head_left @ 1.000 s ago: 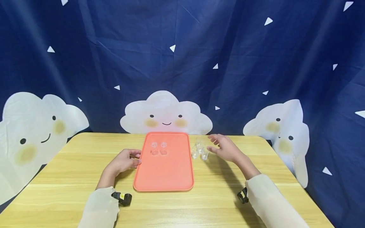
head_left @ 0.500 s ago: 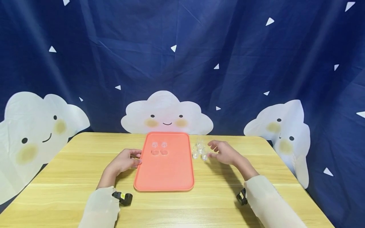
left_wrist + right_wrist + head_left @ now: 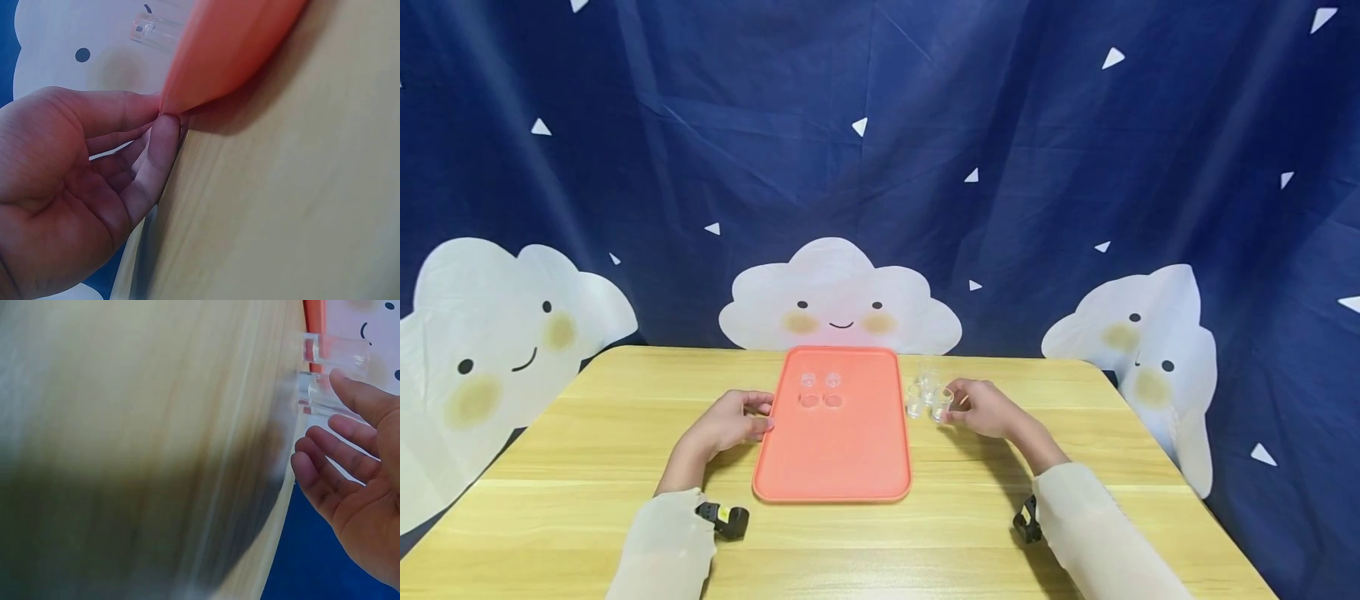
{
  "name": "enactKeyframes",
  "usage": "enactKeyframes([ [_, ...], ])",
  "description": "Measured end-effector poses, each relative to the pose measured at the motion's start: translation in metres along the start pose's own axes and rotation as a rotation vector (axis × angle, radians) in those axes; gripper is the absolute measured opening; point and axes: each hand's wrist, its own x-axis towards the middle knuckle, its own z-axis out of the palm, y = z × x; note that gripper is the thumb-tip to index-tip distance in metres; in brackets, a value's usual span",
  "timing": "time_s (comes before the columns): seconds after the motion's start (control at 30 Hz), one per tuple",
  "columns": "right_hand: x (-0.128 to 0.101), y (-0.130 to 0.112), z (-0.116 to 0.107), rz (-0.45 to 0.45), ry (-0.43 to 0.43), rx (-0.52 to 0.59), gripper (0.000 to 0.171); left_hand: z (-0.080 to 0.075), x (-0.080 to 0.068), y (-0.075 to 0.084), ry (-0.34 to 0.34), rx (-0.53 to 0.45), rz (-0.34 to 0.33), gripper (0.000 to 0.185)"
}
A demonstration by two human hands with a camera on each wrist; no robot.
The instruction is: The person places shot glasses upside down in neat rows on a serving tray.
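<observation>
My left hand [image 3: 730,419] pinches the left rim of a coral-red tray [image 3: 831,467] between thumb and fingers; the left wrist view shows the grip up close. Two clear shot glasses [image 3: 832,400] stand upside down on the tray's far part, and one glass [image 3: 156,31] shows past the rim in the left wrist view. Right of the tray, several more clear shot glasses [image 3: 913,408] stand upright in a cluster. My right hand [image 3: 991,408] has thumb and index finger around the nearest right glass [image 3: 938,413]. In the right wrist view the thumb overlaps this glass [image 3: 312,387].
The light wooden table [image 3: 1037,550] bears the tray near its far edge. A dark blue curtain [image 3: 880,167] with white smiling clouds hangs right behind it. Black wrist cameras [image 3: 730,522] sit at both cream sleeves.
My right hand has come down and slightly left to the nearest right glass, and its thumb and index finger have closed around it. My left hand stays at the tray rim.
</observation>
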Motion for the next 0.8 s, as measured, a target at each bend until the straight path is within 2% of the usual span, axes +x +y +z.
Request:
enactKeyframes([
  [0.3, 0.0039, 0.0041, 0.0051, 0.022, -0.012, 0.064, 0.026, -0.0002, 0.0004, -0.0005, -0.002, -0.005, -0.003, 0.050],
  [0.8, 0.0045, 0.0084, 0.0064, 0.003, -0.005, 0.100, 0.018, -0.0002, 0.0013, -0.0015, -0.004, 0.007, -0.003, 0.051],
])
